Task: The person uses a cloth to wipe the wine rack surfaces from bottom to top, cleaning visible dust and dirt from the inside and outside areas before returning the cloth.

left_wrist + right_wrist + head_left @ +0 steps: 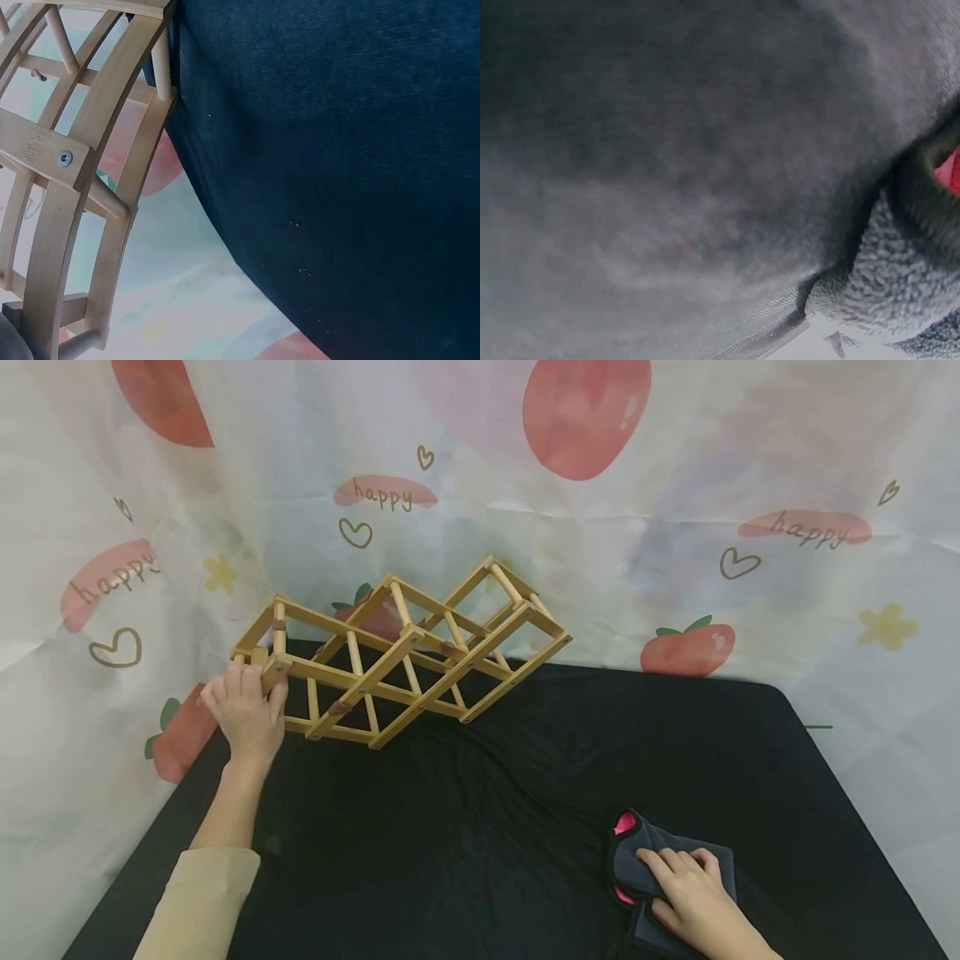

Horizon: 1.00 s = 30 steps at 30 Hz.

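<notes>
A wooden lattice folding rack [420,693], probably a wine rack, stands at the back left, its slats crossing in diamonds joined by round dowels. My left hand [247,710] grips its left end. In the left wrist view the rack's slats [105,97] and a screw head show close up, but the hand is almost wholly out of frame. At the front right, my right hand [693,893] holds a folded dark grey cloth [667,842] with black edging and pink showing inside. Fuzzy grey fabric [885,277] fills much of the right wrist view, partly blurred.
A black cloth [480,827] covers the table, wrinkled near the middle. Behind and at both sides hangs a pale curtain [585,577] printed with fruit, hearts and the word "happy". The rack's back side is close to this curtain.
</notes>
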Motion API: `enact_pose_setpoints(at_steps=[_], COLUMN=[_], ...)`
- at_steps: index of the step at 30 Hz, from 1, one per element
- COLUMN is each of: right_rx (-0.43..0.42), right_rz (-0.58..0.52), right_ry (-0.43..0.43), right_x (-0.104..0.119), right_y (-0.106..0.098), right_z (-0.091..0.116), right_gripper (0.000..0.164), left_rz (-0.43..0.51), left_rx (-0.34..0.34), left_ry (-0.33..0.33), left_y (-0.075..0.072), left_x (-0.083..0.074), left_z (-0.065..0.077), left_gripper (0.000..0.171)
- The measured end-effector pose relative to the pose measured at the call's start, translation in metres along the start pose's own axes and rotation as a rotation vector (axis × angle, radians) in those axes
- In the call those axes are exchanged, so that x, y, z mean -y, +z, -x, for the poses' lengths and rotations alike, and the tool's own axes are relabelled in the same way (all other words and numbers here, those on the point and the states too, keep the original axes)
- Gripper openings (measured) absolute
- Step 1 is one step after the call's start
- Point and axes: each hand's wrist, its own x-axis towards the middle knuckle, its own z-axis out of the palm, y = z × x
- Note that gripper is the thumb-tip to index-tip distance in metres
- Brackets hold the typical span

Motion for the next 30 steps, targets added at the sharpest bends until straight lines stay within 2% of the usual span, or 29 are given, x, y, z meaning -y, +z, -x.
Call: enact_pose_setpoints(at_steps=[12, 23, 30], right_rx=[0.002, 0.015, 0.012], right_rz=[-0.007, -0.010, -0.006], right_ry=[0.010, 0.018, 0.009], right_x=[-0.0005, -0.0005, -0.0005], right_y=[0.0017, 0.0006, 0.0013], right_z=[0.0014, 0.0013, 0.0015], right_gripper=[0.056, 0.056, 0.058], left_rz=[0.073, 0.045, 0.056], left_rx=[0.041, 0.126, 0.156], left_ry=[-0.020, -0.042, -0.067], left_y=[0.0069, 0.0087, 0.0090], left_x=[0.0051, 0.0055, 0.0068], left_z=[-0.0045, -0.0063, -0.0079], left_gripper=[0.025, 0.022, 0.019])
